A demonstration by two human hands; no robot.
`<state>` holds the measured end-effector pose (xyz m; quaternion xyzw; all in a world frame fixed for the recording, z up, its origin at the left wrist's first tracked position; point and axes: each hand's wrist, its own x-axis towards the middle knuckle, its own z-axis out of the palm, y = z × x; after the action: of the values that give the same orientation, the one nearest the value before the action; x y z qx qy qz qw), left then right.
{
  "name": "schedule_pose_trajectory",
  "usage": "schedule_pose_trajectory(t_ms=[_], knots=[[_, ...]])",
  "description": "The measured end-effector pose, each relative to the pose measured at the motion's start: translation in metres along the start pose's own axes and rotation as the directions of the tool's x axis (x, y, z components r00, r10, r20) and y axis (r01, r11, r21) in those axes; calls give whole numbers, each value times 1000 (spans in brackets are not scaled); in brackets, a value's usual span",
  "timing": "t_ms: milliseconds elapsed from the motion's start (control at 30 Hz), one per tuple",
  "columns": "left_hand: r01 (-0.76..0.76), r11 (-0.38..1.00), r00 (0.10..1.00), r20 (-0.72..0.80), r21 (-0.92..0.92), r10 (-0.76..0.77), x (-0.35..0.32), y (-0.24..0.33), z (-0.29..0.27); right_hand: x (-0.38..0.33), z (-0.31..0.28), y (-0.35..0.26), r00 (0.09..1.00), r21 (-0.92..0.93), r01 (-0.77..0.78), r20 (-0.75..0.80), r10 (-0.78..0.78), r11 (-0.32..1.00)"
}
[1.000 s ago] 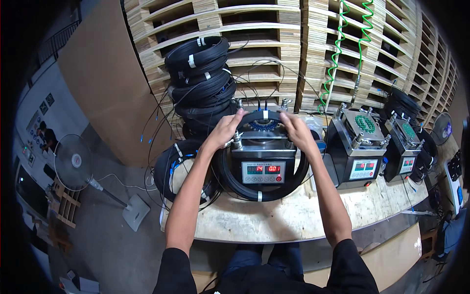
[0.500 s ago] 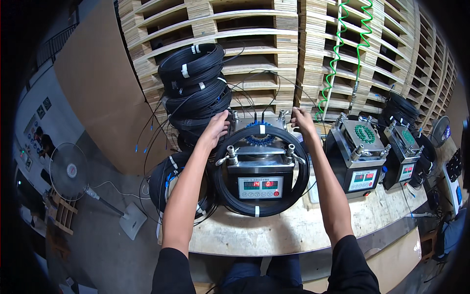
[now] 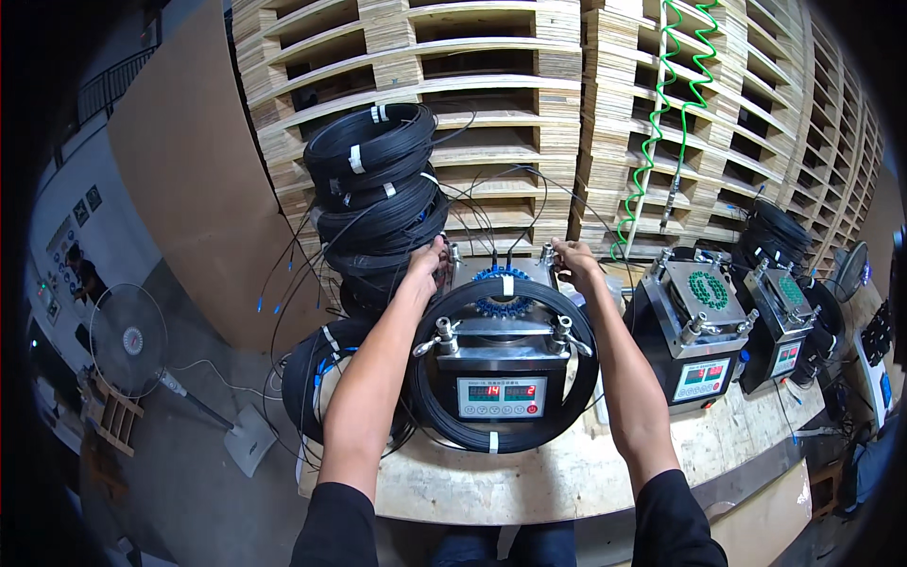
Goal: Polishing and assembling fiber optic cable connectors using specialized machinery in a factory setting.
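A boxy black-and-silver machine (image 3: 501,364) stands in front of me, its front panel (image 3: 502,398) lit with red digits. A ring of blue connectors (image 3: 503,300) sits on its top plate, with two black cable ends upright among them. One coil of black cable (image 3: 585,387) hangs around the front of the machine, bound with white tape. My left hand (image 3: 427,266) is closed at the rear left clamp post (image 3: 454,253), its fingertips partly hidden. At the rear right clamp post (image 3: 547,252), my right hand (image 3: 574,262) has thumb and fingers closed; any lever inside is hidden.
Taped black cable coils (image 3: 378,189) are stacked tall at the left, loose ends trailing. Two similar machines (image 3: 704,312) with green connector rings stand at the right on the wooden table (image 3: 472,491). Wooden pallets (image 3: 482,61) rise behind, with green coiled hoses (image 3: 652,132). A fan (image 3: 132,340) stands left.
Both hands have closed in on the rear clamp posts, their fingers drawing together. The right readout on the panel has changed. The whole view has shifted slightly, so the machine sits lower.
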<state>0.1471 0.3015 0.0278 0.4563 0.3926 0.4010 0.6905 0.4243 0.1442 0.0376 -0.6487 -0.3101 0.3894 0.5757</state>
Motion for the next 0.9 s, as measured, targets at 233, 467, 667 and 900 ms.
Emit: schedule_pose_trajectory(t_ms=[233, 467, 667, 900], knots=[[15, 955, 993, -116, 296, 20, -73, 14, 26, -36, -18, 1, 875, -341, 405, -124, -468, 848], [-583, 145, 584, 289, 799, 758, -232, 12, -12, -226, 20, -8, 664, -521, 537, -225, -713, 664], [-587, 63, 606, 387, 807, 695, -268, 3, -29, -258, 10, 23, 661, -554, 573, -124, -740, 604], [-615, 229, 737, 448, 754, 506, -268, 19, -37, -238, -4, 24, 729, -534, 503, -160, -665, 680]])
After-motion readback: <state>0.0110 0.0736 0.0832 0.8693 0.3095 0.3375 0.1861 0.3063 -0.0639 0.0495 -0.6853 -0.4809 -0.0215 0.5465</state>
